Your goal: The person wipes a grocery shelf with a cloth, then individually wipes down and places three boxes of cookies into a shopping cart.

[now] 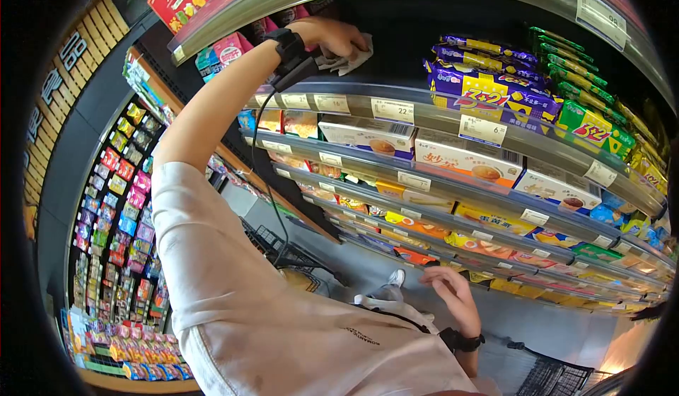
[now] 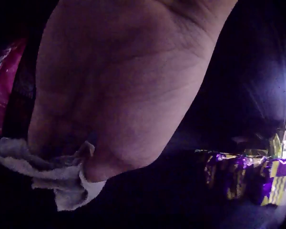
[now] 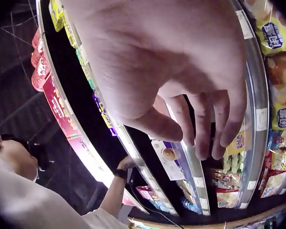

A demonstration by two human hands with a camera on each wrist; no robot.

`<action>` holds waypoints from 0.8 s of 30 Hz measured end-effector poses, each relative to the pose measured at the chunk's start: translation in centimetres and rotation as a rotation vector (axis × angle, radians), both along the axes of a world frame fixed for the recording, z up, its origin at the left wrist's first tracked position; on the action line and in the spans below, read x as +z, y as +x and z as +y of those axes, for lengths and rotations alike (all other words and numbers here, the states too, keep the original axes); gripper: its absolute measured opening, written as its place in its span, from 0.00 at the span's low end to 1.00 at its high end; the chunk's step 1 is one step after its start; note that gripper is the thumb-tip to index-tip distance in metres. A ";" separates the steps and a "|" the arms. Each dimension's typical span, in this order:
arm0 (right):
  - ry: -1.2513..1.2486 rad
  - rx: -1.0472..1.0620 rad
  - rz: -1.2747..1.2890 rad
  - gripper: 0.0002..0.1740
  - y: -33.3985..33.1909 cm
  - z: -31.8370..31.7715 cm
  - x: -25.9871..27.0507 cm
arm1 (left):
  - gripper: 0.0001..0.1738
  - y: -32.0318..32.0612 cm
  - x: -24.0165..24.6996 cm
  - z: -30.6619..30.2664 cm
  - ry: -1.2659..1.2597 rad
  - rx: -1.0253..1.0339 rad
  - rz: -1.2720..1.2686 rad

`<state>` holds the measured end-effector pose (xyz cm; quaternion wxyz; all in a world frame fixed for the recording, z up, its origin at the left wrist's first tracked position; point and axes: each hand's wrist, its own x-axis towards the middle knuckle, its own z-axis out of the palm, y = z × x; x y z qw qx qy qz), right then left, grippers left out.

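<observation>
In the head view my left hand [image 1: 329, 35] reaches onto the dark top shelf, its fingers curled round a crumpled white cloth [image 1: 353, 59]. The left wrist view shows the palm side of that hand [image 2: 119, 86], with folds of the cloth [image 2: 69, 183] hanging out beneath it; most fingertips are hidden. My right hand [image 1: 454, 298] hangs low in front of the lower shelves, holding nothing. Seen in the right wrist view, the right hand [image 3: 171, 62] has loosely bent, relaxed fingers.
Purple biscuit packs [image 1: 488, 88] and green packs [image 1: 594, 127] stand on the top shelf, right of my left hand. Pink bags [image 1: 230, 49] are to its left. Price tags [image 1: 392, 110] line the shelf edge. A black cart [image 1: 555, 376] is at the lower right.
</observation>
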<state>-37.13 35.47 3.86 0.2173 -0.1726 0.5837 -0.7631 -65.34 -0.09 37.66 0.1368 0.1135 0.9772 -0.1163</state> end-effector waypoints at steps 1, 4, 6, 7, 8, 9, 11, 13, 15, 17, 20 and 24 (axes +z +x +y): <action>-0.001 0.035 0.007 0.14 -0.2 -0.1 0.1 | 0.31 0.6 0.1 0.1 -0.011 -0.010 -0.009; -0.019 0.076 0.012 0.14 -0.6 -0.3 0.0 | 0.31 0.5 -0.2 -0.5 -0.033 -0.073 -0.008; -0.034 0.079 0.008 0.14 -0.9 -0.3 -0.2 | 0.32 0.0 -0.5 -0.8 -0.047 -0.062 0.015; -0.034 0.077 0.007 0.14 -1.1 -0.3 -0.2 | 0.33 -0.3 -0.4 -0.7 -0.077 -0.062 -0.008; -0.033 0.076 0.007 0.14 -1.4 -0.3 -0.3 | 0.33 -0.7 -0.3 -0.7 -0.077 -0.064 -0.006; -0.033 0.074 0.009 0.14 -1.7 -0.4 -0.4 | 0.33 -1.3 -0.4 -0.8 -0.063 -0.036 -0.006; -0.049 0.078 0.017 0.14 -2.2 -0.6 -0.7 | 0.33 -3.8 -0.8 -1.6 -0.049 -0.018 -0.007; -0.054 0.046 0.014 0.13 -2.7 -1.0 -1.2 | 0.33 -7.4 -1.3 -3.0 0.034 -0.011 -0.077; -0.060 0.013 0.014 0.13 -3.3 -1.4 -1.5 | 0.34 -8.9 -1.0 -2.8 -0.002 -0.022 -0.052; -0.070 -0.033 0.009 0.13 -4.1 -1.9 -1.7 | 0.35 -11.3 -0.7 -3.5 0.003 0.018 -0.078; -0.065 -0.064 0.019 0.13 -5.5 -2.6 -3.0 | 0.35 -15.1 -0.7 -4.0 -0.209 -0.117 0.004; -0.087 -0.108 -0.027 0.14 -7.3 -4.2 -2.3 | 0.33 -25.6 -4.7 -11.3 0.007 -0.156 0.066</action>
